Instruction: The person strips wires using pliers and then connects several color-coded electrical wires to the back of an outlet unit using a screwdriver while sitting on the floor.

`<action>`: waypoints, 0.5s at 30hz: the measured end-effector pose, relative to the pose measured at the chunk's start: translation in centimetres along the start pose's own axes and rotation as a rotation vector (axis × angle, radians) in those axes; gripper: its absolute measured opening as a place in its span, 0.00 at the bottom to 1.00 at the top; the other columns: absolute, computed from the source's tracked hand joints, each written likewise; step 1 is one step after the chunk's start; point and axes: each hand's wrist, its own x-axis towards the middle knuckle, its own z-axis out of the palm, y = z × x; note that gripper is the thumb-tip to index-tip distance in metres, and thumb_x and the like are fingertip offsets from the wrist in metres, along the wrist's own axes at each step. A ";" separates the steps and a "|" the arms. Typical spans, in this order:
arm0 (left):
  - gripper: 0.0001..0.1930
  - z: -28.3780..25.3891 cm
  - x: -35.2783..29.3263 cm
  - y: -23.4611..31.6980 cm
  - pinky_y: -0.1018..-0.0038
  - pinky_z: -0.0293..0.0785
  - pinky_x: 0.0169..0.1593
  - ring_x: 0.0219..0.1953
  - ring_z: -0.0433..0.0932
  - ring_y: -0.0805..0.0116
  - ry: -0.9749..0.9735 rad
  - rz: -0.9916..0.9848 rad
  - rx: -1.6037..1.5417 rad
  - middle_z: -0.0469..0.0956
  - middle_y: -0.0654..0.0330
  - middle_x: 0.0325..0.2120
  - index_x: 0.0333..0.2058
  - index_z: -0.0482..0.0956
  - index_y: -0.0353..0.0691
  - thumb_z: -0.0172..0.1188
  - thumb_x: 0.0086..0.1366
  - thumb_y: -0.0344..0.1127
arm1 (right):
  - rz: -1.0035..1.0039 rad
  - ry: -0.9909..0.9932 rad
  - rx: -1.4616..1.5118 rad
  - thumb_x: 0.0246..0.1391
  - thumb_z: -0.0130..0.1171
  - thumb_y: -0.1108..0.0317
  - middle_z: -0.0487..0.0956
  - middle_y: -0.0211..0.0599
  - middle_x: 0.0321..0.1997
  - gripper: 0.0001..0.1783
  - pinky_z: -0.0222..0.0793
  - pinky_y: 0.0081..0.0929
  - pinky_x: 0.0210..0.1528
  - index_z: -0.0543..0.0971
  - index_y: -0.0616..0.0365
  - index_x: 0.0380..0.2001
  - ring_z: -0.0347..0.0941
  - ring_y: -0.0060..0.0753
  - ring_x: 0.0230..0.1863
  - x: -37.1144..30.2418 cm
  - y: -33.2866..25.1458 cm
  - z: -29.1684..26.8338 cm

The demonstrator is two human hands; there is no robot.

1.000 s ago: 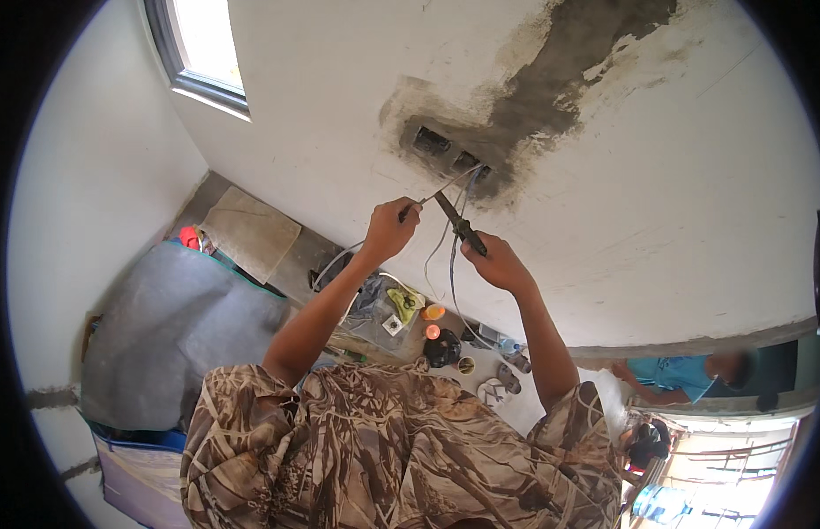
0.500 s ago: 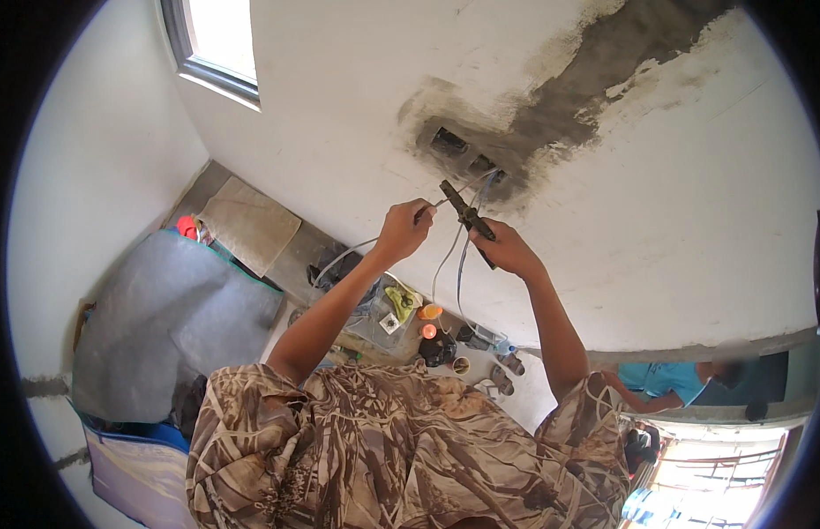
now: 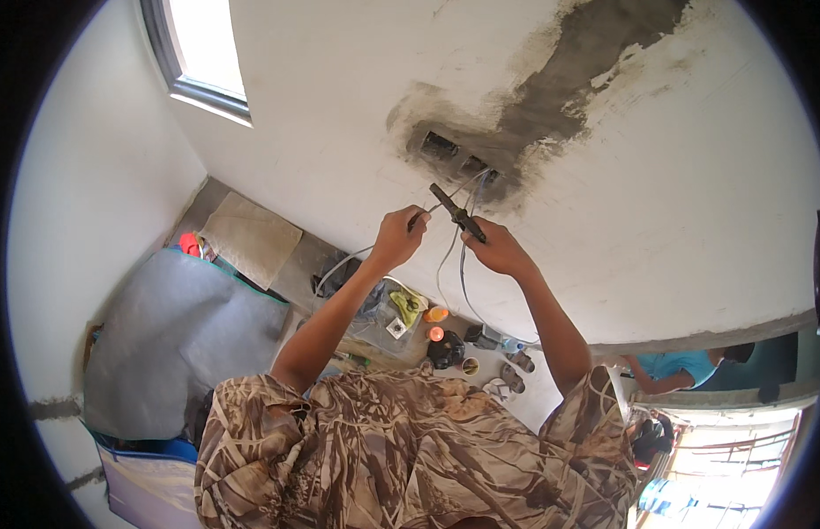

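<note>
My left hand (image 3: 398,238) is closed around a grey cable (image 3: 343,262), which runs up to the wall and trails down behind the hand. A small dark piece shows between its fingers; I cannot make out what it is. Dark pliers (image 3: 456,210) are gripped in my right hand (image 3: 498,249), their jaws pointing up and left beside the cable. Whether the jaws touch it is unclear. Just beyond, cables come out of a recessed wall box (image 3: 473,166), and a second box (image 3: 440,145) sits to its left. More thin cables hang below the pliers.
A grey sheet (image 3: 180,344) covers something bulky at the left. Along the wall's foot lie a yellow-green cloth (image 3: 409,304), orange containers (image 3: 436,314), a black bag (image 3: 445,351) and sandals (image 3: 513,379). A person in blue (image 3: 679,368) is at the right.
The pliers have tilted slightly and moved a little left with my right hand. My left hand stays closed on the cable. The whole view has shifted slightly.
</note>
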 end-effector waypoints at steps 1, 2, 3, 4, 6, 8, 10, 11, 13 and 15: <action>0.11 0.0 0.0 0.0 0.69 0.74 0.33 0.25 0.80 0.60 0.000 0.000 0.002 0.81 0.51 0.23 0.37 0.81 0.31 0.54 0.68 0.34 | -0.021 0.008 0.003 0.60 0.54 0.56 0.80 0.52 0.35 0.17 0.69 0.45 0.42 0.75 0.60 0.40 0.76 0.55 0.39 0.2 0.4 0.2; 0.11 -0.1 0.0 0.0 0.69 0.74 0.33 0.25 0.80 0.61 0.000 -0.001 0.005 0.81 0.51 0.23 0.37 0.81 0.31 0.54 0.68 0.34 | -0.042 0.015 0.006 0.60 0.55 0.56 0.80 0.53 0.35 0.17 0.69 0.45 0.42 0.75 0.61 0.40 0.76 0.55 0.39 0.4 0.8 0.5; 0.10 0.0 0.0 -0.1 0.68 0.74 0.33 0.25 0.80 0.59 0.012 0.015 -0.004 0.81 0.51 0.23 0.37 0.81 0.31 0.55 0.67 0.33 | -0.054 0.029 -0.007 0.60 0.55 0.55 0.80 0.53 0.35 0.18 0.69 0.46 0.42 0.75 0.61 0.39 0.76 0.56 0.38 0.5 1.1 0.8; 0.10 0.1 0.0 -0.2 0.67 0.73 0.32 0.24 0.80 0.58 0.024 0.029 -0.014 0.81 0.50 0.23 0.37 0.81 0.32 0.55 0.66 0.32 | -0.066 0.042 -0.019 0.61 0.55 0.55 0.80 0.54 0.35 0.19 0.69 0.46 0.41 0.75 0.62 0.39 0.76 0.56 0.38 0.6 1.4 1.1; 0.09 0.1 0.1 -0.1 0.66 0.73 0.31 0.24 0.80 0.56 0.022 0.041 -0.010 0.81 0.49 0.23 0.37 0.81 0.32 0.56 0.65 0.31 | -0.075 0.056 -0.019 0.61 0.55 0.54 0.79 0.55 0.34 0.20 0.69 0.47 0.41 0.76 0.63 0.38 0.76 0.57 0.37 0.7 2.0 1.5; 0.09 0.2 0.1 0.5 0.66 0.74 0.32 0.24 0.80 0.56 -0.009 0.034 0.014 0.81 0.49 0.23 0.37 0.81 0.32 0.56 0.65 0.31 | -0.068 0.057 0.003 0.61 0.55 0.53 0.79 0.55 0.34 0.21 0.69 0.47 0.41 0.76 0.64 0.37 0.76 0.58 0.37 0.4 2.8 1.8; 0.08 -0.2 -0.1 0.2 0.66 0.74 0.32 0.24 0.80 0.55 0.000 0.076 0.060 0.80 0.49 0.23 0.36 0.81 0.32 0.56 0.65 0.30 | -0.086 0.057 -0.005 0.62 0.56 0.53 0.79 0.55 0.33 0.21 0.69 0.47 0.40 0.76 0.64 0.37 0.76 0.58 0.36 0.2 2.8 2.0; 0.08 -0.3 -0.3 0.1 0.66 0.74 0.32 0.25 0.80 0.54 0.004 0.098 0.081 0.80 0.49 0.24 0.36 0.81 0.32 0.56 0.65 0.30 | -0.093 0.057 -0.010 0.62 0.56 0.53 0.79 0.55 0.33 0.20 0.69 0.47 0.39 0.77 0.64 0.37 0.76 0.58 0.36 0.0 3.0 2.1; 0.07 -1.4 -1.5 -0.4 0.65 0.74 0.33 0.26 0.80 0.53 -0.016 0.095 0.093 0.80 0.50 0.25 0.36 0.80 0.32 0.56 0.65 0.29 | -0.160 0.106 -0.073 0.61 0.57 0.55 0.79 0.55 0.32 0.19 0.69 0.46 0.38 0.77 0.64 0.37 0.76 0.57 0.35 -0.9 3.8 3.0; 0.06 -3.1 -2.3 -1.3 0.64 0.74 0.34 0.27 0.80 0.52 0.000 0.147 0.127 0.81 0.50 0.26 0.36 0.80 0.33 0.56 0.66 0.28 | -0.208 0.123 -0.177 0.61 0.58 0.56 0.79 0.54 0.34 0.19 0.70 0.42 0.37 0.78 0.65 0.40 0.76 0.53 0.34 -2.1 3.8 3.9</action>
